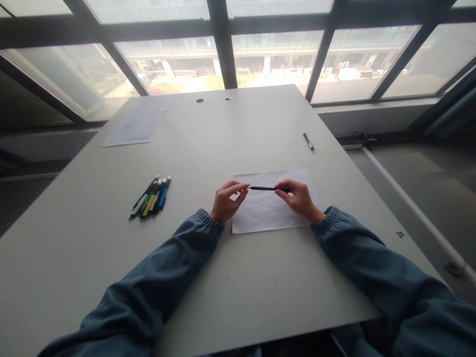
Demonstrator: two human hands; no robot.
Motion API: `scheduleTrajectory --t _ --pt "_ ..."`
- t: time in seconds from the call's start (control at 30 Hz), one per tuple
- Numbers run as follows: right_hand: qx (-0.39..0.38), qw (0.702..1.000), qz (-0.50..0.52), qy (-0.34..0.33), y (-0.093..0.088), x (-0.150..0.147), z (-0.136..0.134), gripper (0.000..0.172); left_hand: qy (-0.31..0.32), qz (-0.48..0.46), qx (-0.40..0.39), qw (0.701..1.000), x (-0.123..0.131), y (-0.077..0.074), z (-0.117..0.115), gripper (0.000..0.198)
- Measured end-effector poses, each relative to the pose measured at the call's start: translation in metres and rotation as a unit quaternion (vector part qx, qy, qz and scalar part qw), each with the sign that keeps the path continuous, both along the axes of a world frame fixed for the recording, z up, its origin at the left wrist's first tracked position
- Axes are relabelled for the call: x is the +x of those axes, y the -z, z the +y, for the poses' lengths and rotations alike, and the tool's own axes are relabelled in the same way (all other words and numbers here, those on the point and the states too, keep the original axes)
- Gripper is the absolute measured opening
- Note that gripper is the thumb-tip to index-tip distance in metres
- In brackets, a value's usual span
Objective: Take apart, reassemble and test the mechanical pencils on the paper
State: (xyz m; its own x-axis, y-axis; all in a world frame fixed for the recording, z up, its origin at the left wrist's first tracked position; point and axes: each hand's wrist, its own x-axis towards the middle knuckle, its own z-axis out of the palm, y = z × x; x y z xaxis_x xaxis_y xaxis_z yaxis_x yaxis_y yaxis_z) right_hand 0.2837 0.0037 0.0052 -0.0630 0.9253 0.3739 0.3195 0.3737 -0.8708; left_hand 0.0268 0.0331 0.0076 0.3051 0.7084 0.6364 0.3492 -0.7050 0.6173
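Note:
A slim black pen (263, 188) is held level between my two hands, above a white sheet of paper (256, 218). My left hand (227, 201) pinches its thin tip between thumb and fingers. At the other end, my right hand (297, 199) is closed around the barrel, and the fingers hide that end of the pen. Faint marks show on the sheet, too weak to make out. Both wrists are over the sides of the paper.
A bundle of several pens (151, 199) with coloured barrels lies on the white table (208, 148) at left. Another pen (308, 142) rests near the right edge. More paper sheets (136, 124) lie at the far left. Windows (275, 59) stand beyond the table.

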Motion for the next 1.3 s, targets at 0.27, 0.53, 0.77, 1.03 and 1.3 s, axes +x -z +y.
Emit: scheduleTrajectory --t 0.27,0.53,0.77,1.03,1.3 --pt "0.024 0.999 -0.031 0.014 -0.006 0.02 0.008 0.014 -0.068 0.005 0.011 0.998 -0.002 0.003 0.003 0.007" --pt "0.025 0.998 -0.002 0.053 -0.002 0.065 0.03 0.017 -0.1 -0.006 -0.038 0.994 -0.002 0.005 0.004 0.017" --pt "0.007 0.994 -0.028 0.106 0.005 0.065 0.033 0.023 -0.074 -0.006 -0.036 0.997 -0.002 0.005 0.004 0.026" --pt "-0.018 0.994 -0.081 0.067 0.016 0.047 0.033 0.015 -0.023 0.046 -0.012 0.999 -0.001 0.008 0.006 0.016" --pt "0.042 0.981 -0.183 0.053 0.021 0.048 0.036 0.007 0.024 0.064 -0.01 0.998 -0.002 0.014 0.009 0.01"
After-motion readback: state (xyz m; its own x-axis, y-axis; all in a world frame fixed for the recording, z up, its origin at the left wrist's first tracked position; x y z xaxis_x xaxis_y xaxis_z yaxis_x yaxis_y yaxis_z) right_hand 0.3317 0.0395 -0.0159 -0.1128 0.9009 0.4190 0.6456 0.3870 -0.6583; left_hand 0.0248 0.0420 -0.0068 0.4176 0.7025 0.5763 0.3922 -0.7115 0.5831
